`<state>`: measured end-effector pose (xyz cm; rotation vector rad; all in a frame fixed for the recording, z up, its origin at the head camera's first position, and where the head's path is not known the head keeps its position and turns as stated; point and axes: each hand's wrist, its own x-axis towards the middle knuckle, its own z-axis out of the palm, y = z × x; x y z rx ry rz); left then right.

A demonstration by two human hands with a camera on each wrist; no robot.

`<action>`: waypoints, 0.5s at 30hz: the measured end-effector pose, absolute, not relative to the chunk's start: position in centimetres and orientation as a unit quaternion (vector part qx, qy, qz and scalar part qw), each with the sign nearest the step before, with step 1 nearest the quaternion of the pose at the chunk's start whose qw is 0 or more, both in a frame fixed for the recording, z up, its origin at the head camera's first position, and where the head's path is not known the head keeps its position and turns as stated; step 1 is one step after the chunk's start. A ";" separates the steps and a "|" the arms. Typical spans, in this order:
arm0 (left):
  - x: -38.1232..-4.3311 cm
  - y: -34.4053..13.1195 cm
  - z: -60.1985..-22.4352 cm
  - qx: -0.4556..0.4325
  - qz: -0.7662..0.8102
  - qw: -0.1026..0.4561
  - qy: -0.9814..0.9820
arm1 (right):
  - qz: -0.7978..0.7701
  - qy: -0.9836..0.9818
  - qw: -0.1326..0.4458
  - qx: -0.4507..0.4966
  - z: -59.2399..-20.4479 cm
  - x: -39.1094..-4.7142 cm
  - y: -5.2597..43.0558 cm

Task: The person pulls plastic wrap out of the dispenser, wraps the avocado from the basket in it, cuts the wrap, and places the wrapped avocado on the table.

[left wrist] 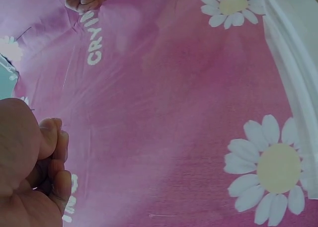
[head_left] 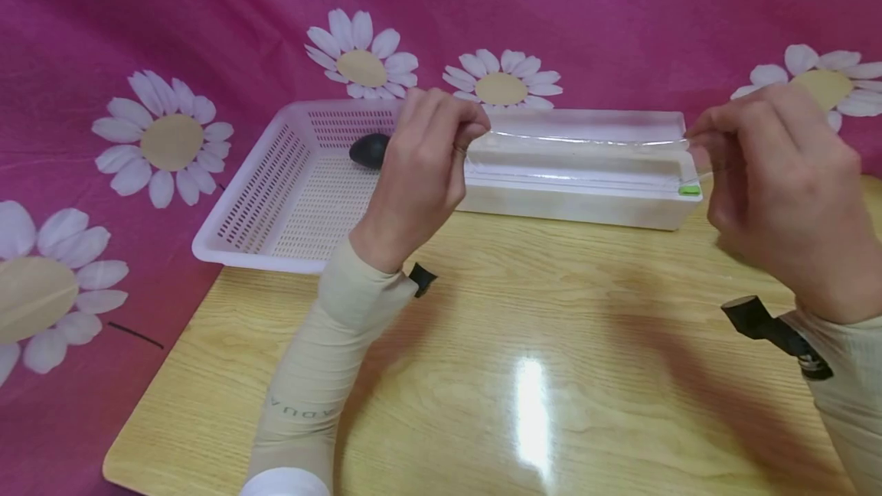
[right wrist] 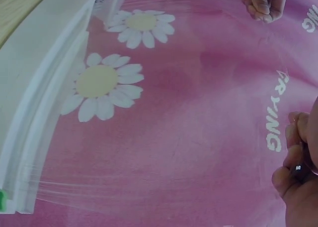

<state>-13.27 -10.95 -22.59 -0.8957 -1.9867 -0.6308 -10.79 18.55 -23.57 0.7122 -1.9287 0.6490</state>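
Magenta flower-printed cloth (head_left: 586, 6) hangs behind a glossy wood-grain surface (head_left: 524, 289). Near its back stands a long white box (head_left: 579, 211) with a green tab (head_left: 689, 190) at the right end; to the left sits a pale slotted basket (head_left: 258, 260) holding a dark rounded object (head_left: 368, 151). Clear film (head_left: 589, 141) reaches from the box to both hands, its leading edge drawn nearly straight between them above the box. Fingers of the left hand (head_left: 422, 167) pinch one end of that edge, and those of the right hand (head_left: 792, 182) pinch the other. The film looks almost weightless, limp and thin, likely to cling to itself, wrinkle or tear under uneven pull. Its two outer corners seem the best holds, gripped lightly with level, even tension across the width.
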 end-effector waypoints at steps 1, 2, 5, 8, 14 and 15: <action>-13.2 -11.0 -22.5 -0.358 -0.253 0.424 -0.793 | 0.265 -0.788 0.474 0.290 -23.5 -10.8 18.6; -13.1 -11.0 -22.4 -0.359 -0.254 0.424 -0.791 | 0.267 -0.788 0.474 0.288 -23.5 -10.7 18.6; -12.9 -11.1 -22.3 -0.363 -0.254 0.428 -0.788 | 0.264 -0.794 0.469 0.282 -23.5 -10.5 18.9; -12.6 -11.2 -22.2 -0.364 -0.251 0.432 -0.786 | 0.267 -0.795 0.472 0.272 -23.6 -10.2 18.9; -11.9 -11.5 -21.9 -0.364 -0.244 0.439 -0.784 | 0.287 -0.774 0.487 0.286 -23.7 -10.1 18.9; -11.7 -11.5 -21.9 -0.365 -0.243 0.441 -0.783 | 0.290 -0.769 0.491 0.289 -23.8 -10.2 19.0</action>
